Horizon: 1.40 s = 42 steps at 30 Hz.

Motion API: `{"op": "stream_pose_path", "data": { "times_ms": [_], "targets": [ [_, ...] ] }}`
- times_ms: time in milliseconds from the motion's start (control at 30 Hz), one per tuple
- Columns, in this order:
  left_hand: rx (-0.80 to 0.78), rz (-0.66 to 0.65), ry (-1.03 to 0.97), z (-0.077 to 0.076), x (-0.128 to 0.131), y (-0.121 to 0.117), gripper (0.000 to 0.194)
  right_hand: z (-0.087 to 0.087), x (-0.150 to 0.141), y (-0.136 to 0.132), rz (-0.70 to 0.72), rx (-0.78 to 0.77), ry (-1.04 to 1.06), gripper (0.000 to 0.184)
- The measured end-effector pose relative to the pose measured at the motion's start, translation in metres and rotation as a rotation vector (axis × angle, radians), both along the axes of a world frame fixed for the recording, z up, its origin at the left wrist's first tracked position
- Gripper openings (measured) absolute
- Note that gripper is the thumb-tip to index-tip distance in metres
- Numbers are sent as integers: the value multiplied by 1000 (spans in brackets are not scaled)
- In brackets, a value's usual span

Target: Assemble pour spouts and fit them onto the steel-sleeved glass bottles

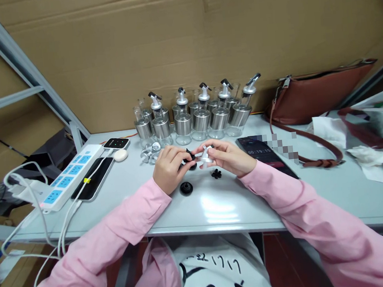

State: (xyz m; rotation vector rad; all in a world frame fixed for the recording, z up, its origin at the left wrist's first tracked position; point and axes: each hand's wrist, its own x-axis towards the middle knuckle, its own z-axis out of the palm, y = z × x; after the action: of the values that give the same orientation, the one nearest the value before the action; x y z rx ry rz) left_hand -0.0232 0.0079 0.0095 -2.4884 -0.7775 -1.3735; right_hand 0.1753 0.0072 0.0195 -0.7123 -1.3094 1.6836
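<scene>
A: Taking the spot where the hands meet as the dial's centre, what lies nearest?
B: A round black cap (186, 188) on the counter (171, 213), at seven o'clock. A little farther up, between four and five, sits a small clump of black pieces (216, 173).
A: And the left hand (169, 166)?
B: Its grip is nearly closed, thumb and fingertips pinching a small black fitting (189, 154) at the centre.
A: The right hand (229, 155)?
B: Thumb and fingers pinch a silver pourer top (206, 155) just beside that fitting. Whether the two parts touch, I can't tell.
A: Farther out?
B: Loose silver caps (149, 153) at nine o'clock, near the left hand. Beyond, around twelve, stand glass-and-steel bottles (183, 125), several wearing pourers with black levers.
</scene>
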Motion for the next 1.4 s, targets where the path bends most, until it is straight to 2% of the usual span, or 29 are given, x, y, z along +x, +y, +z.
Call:
{"op": "stream_pose_path", "data": {
  "times_ms": [200,333,433,533,667,800,933,1100,1400],
  "targets": [
    [-34,15,44,-2,-1,2,18,-2,-2,0,7,12,6,26],
    [-25,-47,4,-1,-3,2,15,0,-2,0,-16,47,2,27],
    [-6,-92,-28,0,-6,6,27,3,0,-1,-35,92,-8,26],
    [-42,-122,78,0,-7,10,33,6,1,-1,-31,114,-1,26],
    [-38,-126,172,-1,-8,13,26,7,2,-2,-27,114,-13,26],
    [0,-136,148,-1,-8,11,18,8,2,-3,-22,111,-37,28],
    [51,-205,166,1,-8,10,16,9,3,-3,-29,101,-16,27],
    [45,-222,172,1,-6,10,12,10,4,-3,-40,99,-12,26],
    [100,-195,171,2,-6,8,20,7,3,-1,-62,100,-12,25]
  ]
}}
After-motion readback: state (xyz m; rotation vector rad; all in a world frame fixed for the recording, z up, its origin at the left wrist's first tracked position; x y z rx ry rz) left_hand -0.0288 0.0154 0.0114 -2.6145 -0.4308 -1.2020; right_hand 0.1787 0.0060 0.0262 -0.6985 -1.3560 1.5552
